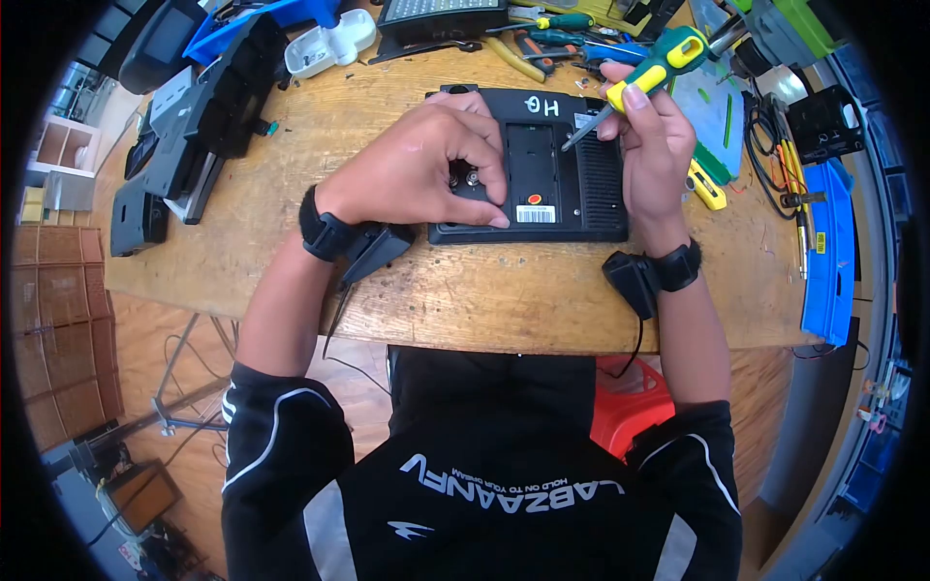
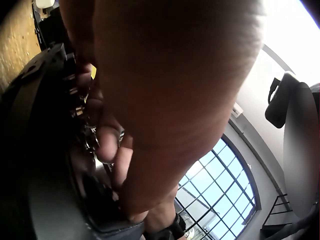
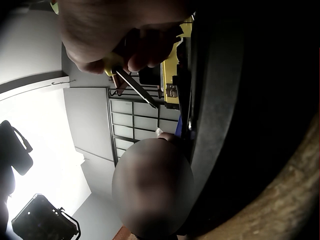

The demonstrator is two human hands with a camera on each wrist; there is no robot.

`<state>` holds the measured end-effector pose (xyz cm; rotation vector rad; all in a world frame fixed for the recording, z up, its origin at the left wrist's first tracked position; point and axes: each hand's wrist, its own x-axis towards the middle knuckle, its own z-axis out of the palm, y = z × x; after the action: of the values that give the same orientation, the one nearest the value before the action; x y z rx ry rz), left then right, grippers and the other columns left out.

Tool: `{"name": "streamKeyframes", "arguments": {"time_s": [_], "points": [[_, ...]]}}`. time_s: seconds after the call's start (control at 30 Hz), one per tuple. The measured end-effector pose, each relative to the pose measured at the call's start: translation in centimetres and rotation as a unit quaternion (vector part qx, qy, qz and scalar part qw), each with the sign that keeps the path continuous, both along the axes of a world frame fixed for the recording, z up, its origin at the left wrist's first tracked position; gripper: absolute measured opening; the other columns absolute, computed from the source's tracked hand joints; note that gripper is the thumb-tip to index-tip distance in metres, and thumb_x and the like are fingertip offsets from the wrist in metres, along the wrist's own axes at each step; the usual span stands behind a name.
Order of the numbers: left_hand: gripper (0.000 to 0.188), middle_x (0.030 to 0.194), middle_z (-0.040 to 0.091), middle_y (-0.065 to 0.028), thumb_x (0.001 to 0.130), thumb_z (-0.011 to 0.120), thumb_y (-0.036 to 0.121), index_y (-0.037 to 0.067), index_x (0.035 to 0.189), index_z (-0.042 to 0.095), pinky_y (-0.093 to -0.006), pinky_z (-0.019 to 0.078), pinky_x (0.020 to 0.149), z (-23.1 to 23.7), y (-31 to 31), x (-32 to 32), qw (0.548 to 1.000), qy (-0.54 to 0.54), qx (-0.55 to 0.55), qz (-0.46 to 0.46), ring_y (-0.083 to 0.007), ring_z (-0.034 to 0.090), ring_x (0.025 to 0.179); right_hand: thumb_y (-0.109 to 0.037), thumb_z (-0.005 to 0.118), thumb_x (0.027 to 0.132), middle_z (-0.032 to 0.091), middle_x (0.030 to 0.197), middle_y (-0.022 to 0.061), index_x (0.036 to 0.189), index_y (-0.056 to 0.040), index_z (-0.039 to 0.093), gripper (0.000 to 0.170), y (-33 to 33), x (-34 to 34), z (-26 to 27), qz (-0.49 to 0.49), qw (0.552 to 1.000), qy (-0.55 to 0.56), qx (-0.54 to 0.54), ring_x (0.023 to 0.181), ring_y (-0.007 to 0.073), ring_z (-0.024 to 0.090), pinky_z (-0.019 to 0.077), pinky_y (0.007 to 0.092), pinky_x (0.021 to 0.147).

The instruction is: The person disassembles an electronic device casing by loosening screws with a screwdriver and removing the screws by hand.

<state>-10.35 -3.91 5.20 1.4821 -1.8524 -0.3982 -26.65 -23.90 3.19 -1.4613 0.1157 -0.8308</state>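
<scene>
A black device (image 1: pixel 603 184) lies on the wooden table with "HQ" in white at its far edge, a long recess, a barcode label and a slotted grille. My left hand (image 1: pixel 417 160) rests over its left part, fingers bent down onto it beside round metal fittings (image 1: pixel 472 179); the thumb lies near the label. In the left wrist view, those fingertips (image 2: pixel 107 145) are right at the metal parts. My right hand (image 1: pixel 659 145) holds a screwdriver (image 1: pixel 659 73) by its green and yellow handle. Its shaft slants down to the left, the tip over the recess's right edge.
Pliers and screwdrivers (image 1: pixel 567 44) lie beyond the device, and a yellow utility knife (image 1: pixel 707 184) to its right. Black equipment (image 1: pixel 232 87) stands at the left, near a white tray (image 1: pixel 331 44). A blue bin (image 1: pixel 828 252) lines the right edge.
</scene>
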Motion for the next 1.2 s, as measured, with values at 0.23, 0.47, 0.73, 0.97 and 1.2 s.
{"name": "streamKeyframes", "arguments": {"time_s": [0.23,0.47,0.73,0.97,1.2], "points": [[0.023,0.092,0.068,-0.0004,0.068,0.083,0.005,0.01,0.09,0.083,-0.0366,0.0399,0.092,0.15,0.44,0.13,0.999,0.01,0.001,-0.037,-0.021,0.055,0.095,-0.019,0.064,0.102,0.065,0.09,0.0015,0.122,0.0047,0.07,0.031,-0.07,0.3,-0.43,-0.015,1.0,0.006,0.017,0.071,0.0058,0.055,0.0454,0.0201,0.068],[0.017,0.09,0.067,-0.0003,0.072,0.088,0.019,0.01,0.083,0.08,-0.037,0.0397,0.092,0.21,0.2,-0.11,1.0,-0.014,0.004,-0.016,-0.0224,0.056,0.096,-0.018,0.063,0.103,0.065,0.09,0.0012,0.122,0.0048,0.069,0.031,0.13,0.34,-0.4,-0.018,1.0,0.011,0.023,0.07,0.0052,0.054,0.0447,0.0198,0.067],[0.02,0.09,0.066,0.0004,0.069,0.091,0.02,0.011,0.083,0.08,-0.0371,0.0399,0.091,0.37,0.13,-0.35,1.0,-0.018,0.016,0.005,-0.0219,0.057,0.094,-0.018,0.058,0.105,0.068,0.102,0.0051,0.128,0.0081,0.064,0.035,-0.43,0.14,-0.81,0.002,0.999,0.029,-0.015,0.074,0.0077,0.055,0.0451,0.0209,0.068],[0.02,0.092,0.067,-0.001,0.071,0.088,0.013,0.011,0.091,0.083,-0.0364,0.0408,0.092,0.18,0.34,0.07,0.999,0.026,0.026,-0.037,-0.0217,0.056,0.096,-0.018,0.063,0.103,0.062,0.082,-0.0007,0.122,0.0044,0.069,0.03,0.08,0.37,-0.59,-0.011,1.0,0.01,0.019,0.07,0.0049,0.053,0.0425,0.0193,0.066],[0.018,0.094,0.066,-0.0004,0.074,0.087,0.017,0.01,0.089,0.081,-0.0364,0.0405,0.094,0.35,0.27,-0.19,0.999,-0.006,0.03,-0.015,-0.0224,0.055,0.098,-0.019,0.064,0.103,0.062,0.082,-0.002,0.123,0.004,0.069,0.031,-0.14,0.4,-0.83,-0.007,1.0,0.014,0.014,0.07,0.0038,0.052,0.0424,0.0188,0.065]]}}
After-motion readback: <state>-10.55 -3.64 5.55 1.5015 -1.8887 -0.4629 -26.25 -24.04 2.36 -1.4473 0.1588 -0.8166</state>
